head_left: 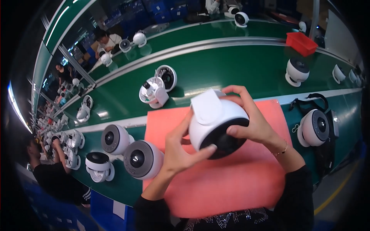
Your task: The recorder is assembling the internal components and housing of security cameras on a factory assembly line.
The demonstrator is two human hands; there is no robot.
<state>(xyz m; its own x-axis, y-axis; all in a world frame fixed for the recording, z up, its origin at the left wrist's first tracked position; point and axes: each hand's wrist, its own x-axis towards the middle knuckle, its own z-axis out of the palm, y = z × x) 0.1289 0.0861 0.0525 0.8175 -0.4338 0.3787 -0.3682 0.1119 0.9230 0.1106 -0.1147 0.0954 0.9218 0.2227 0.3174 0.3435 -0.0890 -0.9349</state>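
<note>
Over a pink foam mat [227,184] I hold a round white camera [231,111] with a glossy black face and a flat white foot on its upper side. My left hand [175,150] grips its left side, thumb on the black face's lower edge. My right hand [252,121] wraps the right side, with its thumb on the face and fingers over the back. Left of the mat stand two cameras with grey faces, one nearer [152,165] and one farther [119,134]. Beside them a smaller-looking one [99,163] faces upward.
Another camera [306,131] stands at the right by a black strap [325,154]. On the green conveyor [231,63] lie an opened camera housing [154,90] and an upright camera [296,73]. A red bin [301,44] sits farther back. Co-workers [54,175] are at the left and across.
</note>
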